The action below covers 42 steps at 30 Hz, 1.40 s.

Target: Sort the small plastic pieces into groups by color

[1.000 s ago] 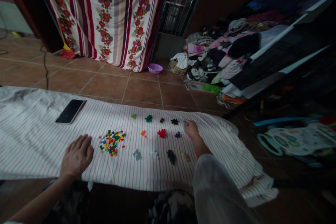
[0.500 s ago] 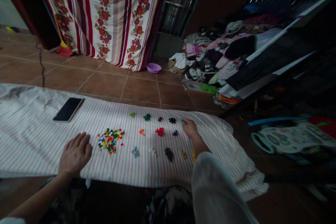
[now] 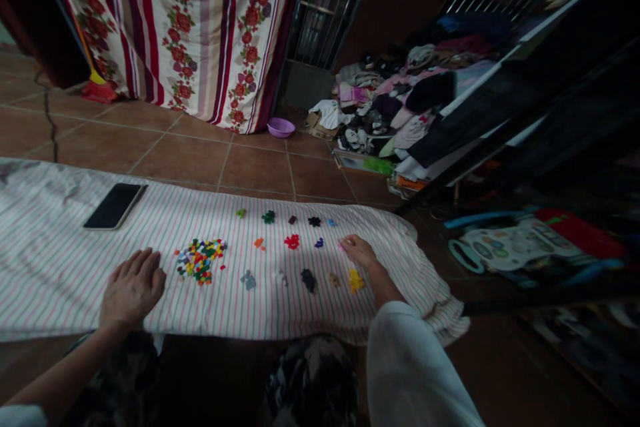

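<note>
A striped cloth point(image 3: 60, 260) lies on the tiled floor. On it sits a mixed pile of small coloured pieces point(image 3: 199, 259), and to its right several small groups sorted by colour: green point(image 3: 269, 217), red point(image 3: 292, 241), black point(image 3: 309, 279), yellow point(image 3: 355, 279). My left hand point(image 3: 131, 287) rests flat on the cloth, fingers stretched out, just left of the mixed pile. My right hand point(image 3: 359, 251) is at the right end of the sorted groups, fingertips curled down on the cloth near a small pink piece; what it pinches, if anything, is too small to see.
A dark phone point(image 3: 113, 206) lies on the cloth at the back left. Behind are a floral curtain point(image 3: 190, 27), a purple bowl point(image 3: 281, 127) and a heap of clothes point(image 3: 400, 100). Toys point(image 3: 505, 247) lie on the floor at the right.
My right hand has pulled back from the blue group toward me and to the right. The yellow group now shows beside my wrist. The view has shifted right; my left hand stays put.
</note>
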Each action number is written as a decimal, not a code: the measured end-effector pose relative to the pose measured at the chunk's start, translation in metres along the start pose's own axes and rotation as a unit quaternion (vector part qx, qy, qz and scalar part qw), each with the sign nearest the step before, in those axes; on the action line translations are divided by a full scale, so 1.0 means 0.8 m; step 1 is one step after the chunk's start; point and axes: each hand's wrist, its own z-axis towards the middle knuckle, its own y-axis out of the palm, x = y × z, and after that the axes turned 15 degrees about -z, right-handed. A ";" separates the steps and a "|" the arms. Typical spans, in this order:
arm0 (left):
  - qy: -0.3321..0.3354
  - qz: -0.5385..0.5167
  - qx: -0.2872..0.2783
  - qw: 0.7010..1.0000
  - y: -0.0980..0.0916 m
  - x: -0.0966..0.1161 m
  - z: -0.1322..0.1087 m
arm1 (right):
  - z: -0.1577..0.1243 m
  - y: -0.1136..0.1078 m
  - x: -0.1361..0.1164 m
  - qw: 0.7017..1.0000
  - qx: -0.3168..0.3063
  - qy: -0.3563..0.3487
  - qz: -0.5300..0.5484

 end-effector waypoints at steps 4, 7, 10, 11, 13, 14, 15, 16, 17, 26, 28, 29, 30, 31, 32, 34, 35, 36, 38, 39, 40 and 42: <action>0.004 -0.017 0.001 1.000 -0.002 0.002 0.001 | -0.010 0.010 -0.020 1.000 0.013 -0.005 0.001; 0.003 -0.025 0.009 1.000 -0.001 0.001 0.000 | -0.015 0.014 -0.034 0.999 0.028 -0.017 -0.011; 0.008 -0.024 0.015 1.000 0.001 0.001 0.000 | -0.017 0.015 -0.045 0.998 0.047 -0.033 -0.020; 0.008 -0.023 0.016 1.000 0.001 0.001 -0.001 | -0.017 0.015 -0.047 0.998 0.051 -0.036 -0.022; 0.006 -0.021 0.018 1.000 0.002 0.000 -0.001 | -0.018 0.015 -0.051 0.997 0.056 -0.042 -0.023; 0.004 -0.020 0.018 1.000 0.003 0.000 -0.001 | -0.018 0.016 -0.052 0.997 0.057 -0.045 -0.023; 0.003 -0.019 0.017 1.000 0.003 0.000 -0.001 | -0.018 0.016 -0.053 0.997 0.058 -0.047 -0.021; 0.004 -0.018 0.016 1.000 0.003 0.000 -0.001 | -0.018 0.017 -0.054 0.997 0.059 -0.047 -0.018; 0.006 -0.017 0.016 1.000 0.003 0.000 -0.001 | -0.019 0.018 -0.054 0.997 0.060 -0.046 -0.014; 0.008 -0.017 0.010 1.000 -0.002 0.001 0.000 | -0.020 0.025 -0.042 0.995 0.067 -0.054 0.052; 0.005 -0.018 0.008 1.000 -0.002 0.002 0.000 | -0.020 0.025 -0.037 0.994 0.061 -0.059 0.074; 0.004 -0.019 0.010 1.000 -0.003 0.003 0.000 | -0.020 0.025 -0.035 0.993 0.059 -0.059 0.086; 0.003 -0.020 0.012 1.000 -0.003 0.003 0.000 | -0.020 0.026 -0.034 0.992 0.057 -0.057 0.097; 0.002 -0.023 0.015 1.000 -0.002 0.003 0.000 | -0.020 0.026 -0.033 0.991 0.056 -0.055 0.108; 0.001 -0.027 0.018 0.999 -0.002 0.003 0.000 | -0.020 0.026 -0.032 0.990 0.058 -0.054 0.117; 0.003 -0.035 0.021 0.999 -0.002 0.003 0.000 | -0.021 0.027 -0.031 0.989 0.064 -0.051 0.127; 0.004 -0.037 0.022 0.999 -0.001 0.003 0.000 | -0.021 0.027 -0.031 0.988 0.068 -0.049 0.128; 0.004 -0.037 0.021 0.999 -0.001 0.003 0.000 | -0.021 0.026 -0.031 0.988 0.073 -0.047 0.128; 0.003 -0.034 0.020 0.999 -0.001 0.002 -0.001 | -0.022 0.025 -0.030 0.988 0.077 -0.041 0.127; 0.001 -0.031 0.020 0.999 -0.001 0.002 -0.001 | -0.022 0.024 -0.029 0.988 0.079 -0.036 0.126; 0.001 -0.028 0.020 0.999 -0.001 0.002 -0.001 | -0.023 0.022 -0.028 0.988 0.080 -0.027 0.126; 0.002 -0.022 0.017 1.000 -0.001 0.003 -0.001 | -0.026 0.019 -0.025 0.988 0.090 -0.007 0.129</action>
